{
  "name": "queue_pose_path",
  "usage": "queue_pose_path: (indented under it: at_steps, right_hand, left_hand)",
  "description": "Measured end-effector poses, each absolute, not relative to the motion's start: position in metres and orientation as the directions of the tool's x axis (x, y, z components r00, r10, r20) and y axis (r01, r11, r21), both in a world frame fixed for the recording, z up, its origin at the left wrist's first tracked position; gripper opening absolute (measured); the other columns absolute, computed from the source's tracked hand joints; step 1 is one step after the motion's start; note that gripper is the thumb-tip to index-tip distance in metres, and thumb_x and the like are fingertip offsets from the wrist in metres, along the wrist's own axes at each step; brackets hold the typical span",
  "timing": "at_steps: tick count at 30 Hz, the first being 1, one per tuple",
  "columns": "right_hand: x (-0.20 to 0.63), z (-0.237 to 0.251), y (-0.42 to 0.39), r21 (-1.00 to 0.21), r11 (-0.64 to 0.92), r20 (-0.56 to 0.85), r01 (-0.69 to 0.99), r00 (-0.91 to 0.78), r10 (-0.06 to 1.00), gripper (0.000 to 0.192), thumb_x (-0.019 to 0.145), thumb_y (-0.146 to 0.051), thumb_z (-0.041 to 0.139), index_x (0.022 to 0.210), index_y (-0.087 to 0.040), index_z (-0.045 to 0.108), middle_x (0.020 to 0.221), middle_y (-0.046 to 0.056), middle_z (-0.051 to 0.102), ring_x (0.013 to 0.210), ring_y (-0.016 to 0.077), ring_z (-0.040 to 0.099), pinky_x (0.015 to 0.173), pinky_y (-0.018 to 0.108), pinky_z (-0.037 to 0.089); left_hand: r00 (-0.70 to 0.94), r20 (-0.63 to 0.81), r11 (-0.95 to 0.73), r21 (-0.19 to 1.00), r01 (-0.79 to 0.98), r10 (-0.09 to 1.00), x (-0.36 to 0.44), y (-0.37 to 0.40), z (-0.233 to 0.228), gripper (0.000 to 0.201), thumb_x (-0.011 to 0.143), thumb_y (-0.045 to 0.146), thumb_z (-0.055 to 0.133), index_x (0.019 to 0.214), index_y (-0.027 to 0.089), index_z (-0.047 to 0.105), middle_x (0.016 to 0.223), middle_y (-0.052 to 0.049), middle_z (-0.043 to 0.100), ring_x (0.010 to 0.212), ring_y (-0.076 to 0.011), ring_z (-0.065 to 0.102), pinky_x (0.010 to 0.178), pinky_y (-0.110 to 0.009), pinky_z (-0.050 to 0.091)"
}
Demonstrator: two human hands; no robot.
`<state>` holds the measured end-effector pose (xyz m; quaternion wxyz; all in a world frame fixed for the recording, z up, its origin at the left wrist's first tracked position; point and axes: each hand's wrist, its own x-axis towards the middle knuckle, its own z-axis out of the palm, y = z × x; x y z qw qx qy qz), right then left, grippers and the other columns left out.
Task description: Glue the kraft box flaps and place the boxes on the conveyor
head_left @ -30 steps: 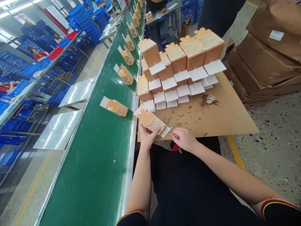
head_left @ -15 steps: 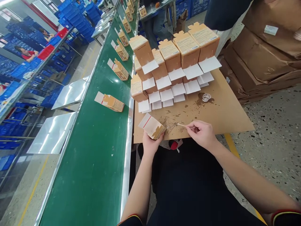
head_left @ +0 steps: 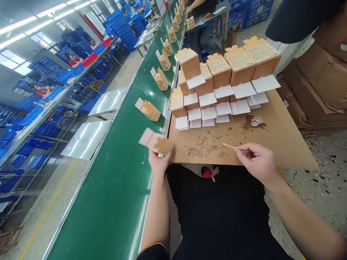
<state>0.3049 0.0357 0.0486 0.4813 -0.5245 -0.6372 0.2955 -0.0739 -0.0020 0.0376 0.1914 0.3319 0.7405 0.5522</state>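
Note:
My left hand (head_left: 158,161) grips a small tan carton (head_left: 159,143), its white flap raised; the carton is blurred and hangs over the right edge of the green conveyor belt (head_left: 114,187). In my right hand (head_left: 255,157) a cotton swab (head_left: 228,145) is pinched, its white tip pointing left above the brown cardboard sheet (head_left: 287,144). Wet marks spot the cardboard below the swab. Beyond it a small clear cup (head_left: 256,121) stands in a dark wet patch. Stacked cartons (head_left: 221,72) with white flaps hanging out fill the sheet's far side.
Along the belt a row of open cartons (head_left: 150,111) runs into the distance. A person in dark clothing (head_left: 295,21) stands at the upper right, near large brown-wrapped bundles (head_left: 311,94). Blue crates (head_left: 258,14) stand at the back, and metal panels (head_left: 86,139) lie left of the belt.
My left hand has carried its carton leftward, from over the cardboard to the belt's edge. My right hand still holds the swab, slightly farther from the carton. The camera view has turned left.

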Motion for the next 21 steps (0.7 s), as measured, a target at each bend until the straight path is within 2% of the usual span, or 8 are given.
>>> queue_pose_path:
  at_steps: [4,8,10,13,15,16,18,21]
  right_hand:
    - [0.319,0.047,0.039,-0.897,0.269,0.313,0.351,0.074,0.947,0.029,0.097,-0.051,0.082,0.080,-0.027,0.081,0.070,0.003,0.072,0.058,0.0176,0.061,0.054,0.034,0.054]
    - [0.319,0.050,0.042,-0.904,0.252,0.297,0.346,0.082,0.951,0.029,0.098,-0.055,0.082,0.081,-0.031,0.082,0.069,0.003,0.071,0.058,0.0200,0.062,0.053,0.037,0.056]
    - [0.323,0.051,0.040,-0.905,0.247,0.298,0.347,0.104,0.949,0.028,0.098,-0.055,0.083,0.082,-0.032,0.082,0.070,0.003,0.072,0.058,0.0210,0.063,0.054,0.039,0.057]
    - [0.336,0.049,0.032,-0.906,0.228,0.307,0.357,0.183,0.934,0.027,0.094,-0.055,0.086,0.080,-0.031,0.083,0.071,0.004,0.073,0.058,0.0219,0.065,0.054,0.041,0.058]
    - [0.347,0.045,0.025,-0.912,0.191,0.294,0.364,0.254,0.921,0.026,0.092,-0.054,0.087,0.080,-0.032,0.084,0.072,0.004,0.074,0.057,0.0230,0.064,0.054,0.042,0.058]
    - [0.351,0.042,0.022,-0.916,0.169,0.282,0.365,0.284,0.916,0.025,0.092,-0.055,0.087,0.079,-0.033,0.084,0.071,0.004,0.074,0.056,0.0236,0.064,0.053,0.043,0.058]
    - [0.356,0.040,0.018,-0.922,0.131,0.251,0.364,0.308,0.918,0.027,0.091,-0.056,0.087,0.079,-0.033,0.084,0.069,0.005,0.073,0.055,0.0240,0.063,0.051,0.043,0.056]
    - [0.350,0.044,0.017,-0.925,0.138,0.240,0.354,0.263,0.935,0.037,0.091,-0.063,0.087,0.079,-0.029,0.083,0.068,0.005,0.072,0.056,0.0217,0.064,0.051,0.038,0.057]
  left_hand:
    - [-0.841,0.134,0.129,0.964,0.234,0.524,-0.156,-0.010,0.047,0.094,0.049,0.036,0.114,0.127,0.023,0.062,0.133,-0.014,0.078,0.132,-0.0386,0.077,0.125,-0.063,0.055]
    - [-0.857,0.010,0.324,0.924,0.205,0.515,-0.189,-0.014,0.043,0.100,0.044,0.036,0.114,0.125,0.026,0.056,0.138,-0.015,0.074,0.141,-0.0413,0.071,0.131,-0.066,0.047]
    - [-0.852,0.034,0.344,0.906,0.247,0.523,-0.189,-0.021,0.044,0.105,0.047,0.038,0.113,0.133,0.027,0.052,0.150,-0.018,0.067,0.154,-0.0424,0.061,0.136,-0.065,0.038]
    - [-0.837,0.355,0.176,0.872,0.457,0.416,-0.179,-0.038,0.055,0.102,0.061,0.046,0.105,0.143,0.029,0.046,0.167,-0.019,0.050,0.170,-0.0399,0.042,0.143,-0.060,0.026]
    - [-0.748,0.586,-0.019,0.791,0.612,0.312,-0.166,-0.042,0.068,0.086,0.074,0.049,0.096,0.142,0.028,0.048,0.165,-0.016,0.049,0.168,-0.0367,0.043,0.143,-0.058,0.027]
    - [-0.701,0.651,-0.120,0.752,0.648,0.290,-0.159,-0.038,0.075,0.076,0.079,0.050,0.091,0.140,0.028,0.051,0.160,-0.014,0.053,0.163,-0.0349,0.049,0.142,-0.057,0.030]
    - [-0.670,0.654,-0.276,0.756,0.593,0.352,-0.143,-0.015,0.089,0.057,0.087,0.049,0.084,0.133,0.028,0.058,0.144,-0.009,0.064,0.149,-0.0314,0.062,0.136,-0.056,0.041]
    - [-0.673,0.410,-0.283,0.912,0.297,0.616,-0.118,0.057,0.106,0.042,0.092,0.050,0.079,0.124,0.026,0.068,0.126,-0.008,0.073,0.131,-0.0284,0.073,0.122,-0.049,0.054]
